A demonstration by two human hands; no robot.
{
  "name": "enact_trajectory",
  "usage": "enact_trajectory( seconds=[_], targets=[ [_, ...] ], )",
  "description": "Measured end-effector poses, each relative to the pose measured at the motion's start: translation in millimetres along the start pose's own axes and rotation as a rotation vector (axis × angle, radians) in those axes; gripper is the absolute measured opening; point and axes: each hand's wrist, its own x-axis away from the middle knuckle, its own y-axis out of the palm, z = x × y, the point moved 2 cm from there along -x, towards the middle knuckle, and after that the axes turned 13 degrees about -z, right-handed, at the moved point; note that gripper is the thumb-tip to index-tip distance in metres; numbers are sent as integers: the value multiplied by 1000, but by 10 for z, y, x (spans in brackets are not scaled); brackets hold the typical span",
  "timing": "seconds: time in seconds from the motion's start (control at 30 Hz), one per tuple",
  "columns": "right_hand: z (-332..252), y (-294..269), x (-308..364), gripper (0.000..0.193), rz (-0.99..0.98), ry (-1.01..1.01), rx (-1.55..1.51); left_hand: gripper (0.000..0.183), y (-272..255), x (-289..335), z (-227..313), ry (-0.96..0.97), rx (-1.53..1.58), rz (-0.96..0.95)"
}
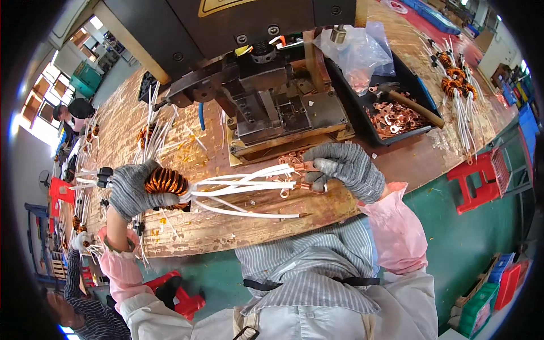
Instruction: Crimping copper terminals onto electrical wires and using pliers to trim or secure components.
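My left hand (131, 191), in a grey knit glove, is closed around a copper-wound ring coil (166, 181). From the coil several white-sleeved leads (243, 184) stretch right across the wooden bench. At their far end my right hand (350, 170), gloved alike, pinches a copper terminal lug (306, 166) between thumb and fingers, by the tip of the upper lead. Whether that lug is fixed to the lead I cannot tell. Loose copper lugs (284, 193) lie beneath the lead ends. Just beyond my hands stands a dark metal press (272, 119).
Right of the press, a black bin (426, 93) holds copper lugs, with a hammer (416, 107) and a clear plastic bag (362, 56) on it. More wound coils lie at the far right (458, 85) and left (144, 136). A person (85, 317) is at lower left; a red stool (481, 181) stands right.
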Motion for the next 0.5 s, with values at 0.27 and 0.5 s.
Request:
enact_trajectory(
  seconds=[0.27,0.5],
  targets=[
    [-14,100,-54,24,16,1,22,67,104,49,-76,14,12,41],
    [54,116,-123,22,36,86,73,65,33,163,12,136,-239,200]
  ],
)
